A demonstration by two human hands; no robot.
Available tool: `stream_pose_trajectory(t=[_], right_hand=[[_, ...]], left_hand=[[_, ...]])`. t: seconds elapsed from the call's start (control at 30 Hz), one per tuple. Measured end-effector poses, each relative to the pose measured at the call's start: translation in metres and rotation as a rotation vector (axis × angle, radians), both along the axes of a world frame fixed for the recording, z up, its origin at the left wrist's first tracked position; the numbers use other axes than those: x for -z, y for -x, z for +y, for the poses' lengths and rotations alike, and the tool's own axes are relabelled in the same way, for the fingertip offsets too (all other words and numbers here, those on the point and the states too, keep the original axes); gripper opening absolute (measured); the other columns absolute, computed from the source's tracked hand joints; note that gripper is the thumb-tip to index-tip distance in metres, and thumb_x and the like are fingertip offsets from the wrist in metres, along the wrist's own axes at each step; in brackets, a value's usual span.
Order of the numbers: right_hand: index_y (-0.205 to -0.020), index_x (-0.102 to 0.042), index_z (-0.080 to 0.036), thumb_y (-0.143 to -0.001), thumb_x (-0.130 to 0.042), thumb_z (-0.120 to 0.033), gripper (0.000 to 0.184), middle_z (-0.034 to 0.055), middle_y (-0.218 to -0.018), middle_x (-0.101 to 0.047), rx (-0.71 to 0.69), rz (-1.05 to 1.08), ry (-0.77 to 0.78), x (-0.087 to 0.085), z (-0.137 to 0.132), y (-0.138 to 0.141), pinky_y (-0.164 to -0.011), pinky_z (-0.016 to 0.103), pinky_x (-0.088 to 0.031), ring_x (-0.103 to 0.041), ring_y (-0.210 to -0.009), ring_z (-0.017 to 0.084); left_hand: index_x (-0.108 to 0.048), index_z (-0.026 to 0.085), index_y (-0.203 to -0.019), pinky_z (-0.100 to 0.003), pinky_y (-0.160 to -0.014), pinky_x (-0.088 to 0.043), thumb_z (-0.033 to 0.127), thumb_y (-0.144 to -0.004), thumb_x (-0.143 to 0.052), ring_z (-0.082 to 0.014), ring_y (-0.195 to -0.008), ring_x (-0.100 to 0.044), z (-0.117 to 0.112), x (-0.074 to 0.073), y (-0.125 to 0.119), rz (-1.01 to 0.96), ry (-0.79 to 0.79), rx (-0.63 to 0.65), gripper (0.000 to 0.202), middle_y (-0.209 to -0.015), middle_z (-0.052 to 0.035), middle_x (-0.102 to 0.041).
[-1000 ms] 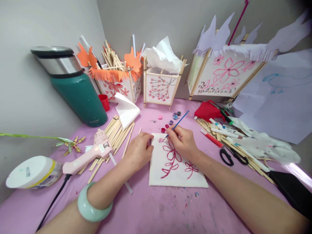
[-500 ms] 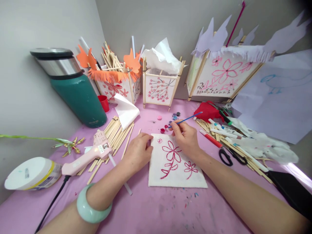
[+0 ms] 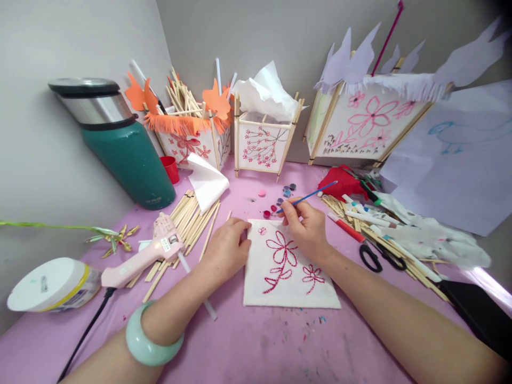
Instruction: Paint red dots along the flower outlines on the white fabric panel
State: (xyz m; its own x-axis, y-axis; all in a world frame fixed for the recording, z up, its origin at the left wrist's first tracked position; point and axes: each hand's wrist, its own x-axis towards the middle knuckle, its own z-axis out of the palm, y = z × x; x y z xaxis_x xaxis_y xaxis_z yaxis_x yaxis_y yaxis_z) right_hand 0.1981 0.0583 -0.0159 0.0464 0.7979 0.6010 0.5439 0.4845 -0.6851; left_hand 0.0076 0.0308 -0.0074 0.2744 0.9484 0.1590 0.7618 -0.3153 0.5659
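My right hand (image 3: pixel 306 229) is closed round a thin blue paintbrush (image 3: pixel 318 192). The brush slants up to the right, its tip close to small pots of red paint (image 3: pixel 266 214) just beyond a white cloth-like panel (image 3: pixel 294 296). Red-pink flowers with leafy stems are painted on that panel, which lies flat. At its upper left edge, my left hand (image 3: pixel 226 248) has its thumb and curled fingers pinching the border. Several more small paint pots (image 3: pixel 287 192), dark and blue, stand past the brush tip.
Wooden sticks (image 3: pixel 192 224) and a pink glue gun (image 3: pixel 148 256) lie left, near a green bottle (image 3: pixel 132 160) and a white tub (image 3: pixel 52 285). Decorated stick-framed boxes (image 3: pixel 264 144) line the wall. Scissors (image 3: pixel 376 258), markers and a stained cloth (image 3: pixel 436 234) lie right.
The paintbrush has shifted slightly in my right hand, its back end now a little further right and its tip a touch lower by the red pots. My left hand and the panel stay put.
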Motion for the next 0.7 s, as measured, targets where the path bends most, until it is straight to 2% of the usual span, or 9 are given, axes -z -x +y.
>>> stream_pose_trajectory(t=[0.27,0.7], right_hand=[[-0.078,-0.058,-0.017,-0.088,-0.050,-0.031,0.019,-0.0002,-0.059,-0.063,-0.100,-0.053,0.062,-0.0002,-0.0057,0.0037,-0.050,0.022,-0.043,-0.056,-0.047,0.011],[-0.072,-0.060,-0.018,-0.088,-0.051,-0.031,0.022,0.0018,-0.061,-0.066,-0.100,-0.106,0.082,-0.0011,-0.0074,0.0054,-0.049,0.022,-0.040,-0.058,-0.054,0.012]], left_hand=[[-0.062,0.015,-0.102,-0.028,-0.068,-0.043,0.009,-0.074,-0.050,-0.0143,-0.072,-0.054,0.0004,-0.0002,0.0005,0.000,0.007,0.001,0.031,-0.095,-0.0048,-0.060],[-0.062,0.015,-0.102,-0.028,-0.068,-0.044,0.010,-0.074,-0.051,-0.0145,-0.072,-0.055,0.0007,0.0020,0.0004,-0.005,0.004,-0.005,0.030,-0.095,-0.0051,-0.060]])
